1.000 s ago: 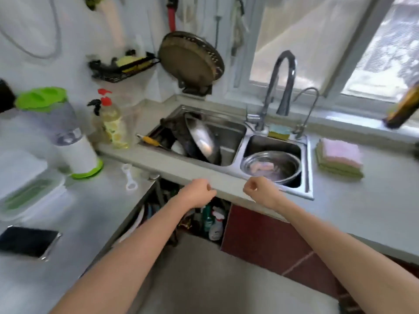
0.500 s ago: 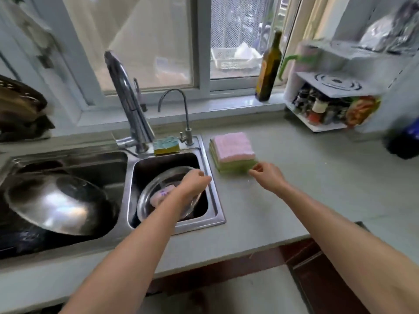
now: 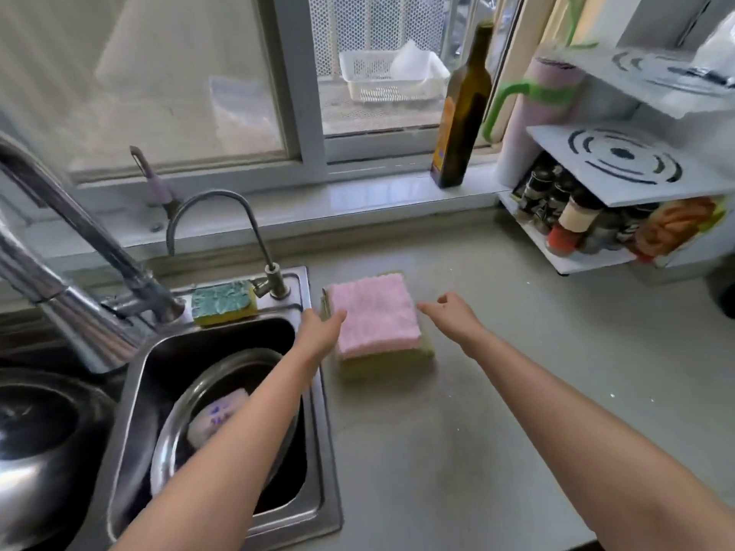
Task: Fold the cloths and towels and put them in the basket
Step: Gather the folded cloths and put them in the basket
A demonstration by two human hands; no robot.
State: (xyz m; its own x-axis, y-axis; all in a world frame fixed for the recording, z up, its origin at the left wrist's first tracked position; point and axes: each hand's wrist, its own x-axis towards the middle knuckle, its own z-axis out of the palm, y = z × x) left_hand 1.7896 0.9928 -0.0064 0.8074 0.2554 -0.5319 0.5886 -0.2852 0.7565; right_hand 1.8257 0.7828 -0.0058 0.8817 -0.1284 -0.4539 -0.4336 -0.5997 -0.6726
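On the counter (image 3: 497,391) just right of the sink (image 3: 314,391): stack of folded cloths (image 3: 378,324), pink on top, green below. Head view only. L hand (image 3: 320,332) reaches over sink rim, fingers straight, tips at stack's left edge; contact likely, can't confirm (blur). R hand (image 3: 453,314) at stack's right edge, fingers loosely spread, holding nothing. Steel bowl (image 3: 187,415) inside sink under L forearm. Sponge (image 3: 223,303) on sink's back rim, beside small tap (image 3: 222,220). Dark bottle (image 3: 461,113) on sill behind sink, to the right. White basket (image 3: 382,77) beyond window, far from stack.
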